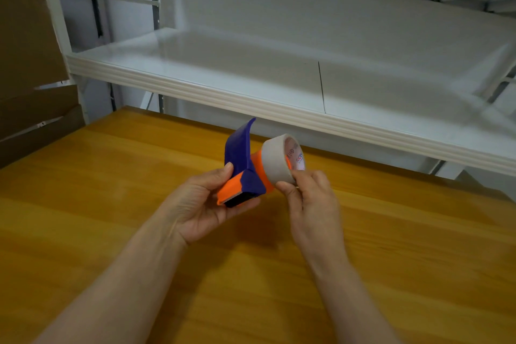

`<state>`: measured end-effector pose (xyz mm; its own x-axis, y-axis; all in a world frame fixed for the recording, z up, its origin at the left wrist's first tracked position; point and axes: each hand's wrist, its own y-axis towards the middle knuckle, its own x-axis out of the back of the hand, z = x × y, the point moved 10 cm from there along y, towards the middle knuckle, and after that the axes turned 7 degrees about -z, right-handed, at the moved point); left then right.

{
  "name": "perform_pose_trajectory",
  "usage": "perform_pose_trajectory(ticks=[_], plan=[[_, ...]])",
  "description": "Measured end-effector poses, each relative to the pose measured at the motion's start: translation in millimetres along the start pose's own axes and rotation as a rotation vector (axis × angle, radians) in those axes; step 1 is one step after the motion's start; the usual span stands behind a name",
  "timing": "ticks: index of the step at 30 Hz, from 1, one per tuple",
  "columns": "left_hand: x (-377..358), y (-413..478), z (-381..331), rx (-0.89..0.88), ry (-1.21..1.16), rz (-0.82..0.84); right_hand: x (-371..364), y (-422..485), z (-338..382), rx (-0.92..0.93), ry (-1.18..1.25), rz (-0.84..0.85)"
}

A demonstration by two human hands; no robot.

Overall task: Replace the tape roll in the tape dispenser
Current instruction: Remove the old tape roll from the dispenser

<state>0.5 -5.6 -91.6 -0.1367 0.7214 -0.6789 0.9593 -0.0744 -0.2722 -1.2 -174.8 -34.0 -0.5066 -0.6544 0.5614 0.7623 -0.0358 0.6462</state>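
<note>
Your left hand (203, 204) gripped the tape dispenser (241, 173) above the table (111, 176); your right hand (310, 198) pinched the tape roll (275, 159), partly on its orange hub. Squarer pushing would probably have seated it.

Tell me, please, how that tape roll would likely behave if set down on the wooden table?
The tape roll is round, so on its edge it would probably roll. Laid flat it should stay put. It looks stiff, as the right hand pinches its rim without deforming it.

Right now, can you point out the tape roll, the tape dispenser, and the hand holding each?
tape roll (275, 158), head view, grey outer band.
tape dispenser (240, 148), head view, blue curved handle.
left hand (201, 204), head view, palm.
right hand (312, 198), head view, back.
</note>
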Motion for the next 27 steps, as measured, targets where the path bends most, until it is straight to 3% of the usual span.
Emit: perform_pose_trajectory(ticks=[5,11,15,22,27], plan=[[5.2,1.1,1.1,0.017,-0.017,-0.055,1.0,-0.3,-1.9,-0.009,-0.051,0.023],[34.2,5.8,-24.0,-0.097,-0.23,-0.195,19.6,0.4,-1.1,-0.093,0.03,-0.115],[48.0,3.0,-47.8,-0.211,-0.289,-0.22,5.6,-1.8,16.5,-0.011,-0.028,-0.021],[42.0,0.9,-50.9,-0.245,-0.31,-0.178,-40.6,-17.7,44.3,0.092,-0.074,0.29],[39.0,-0.6,-48.2,-0.224,-0.324,-0.161,-78.5,-15.9,53.8,0.142,-0.139,0.38]])
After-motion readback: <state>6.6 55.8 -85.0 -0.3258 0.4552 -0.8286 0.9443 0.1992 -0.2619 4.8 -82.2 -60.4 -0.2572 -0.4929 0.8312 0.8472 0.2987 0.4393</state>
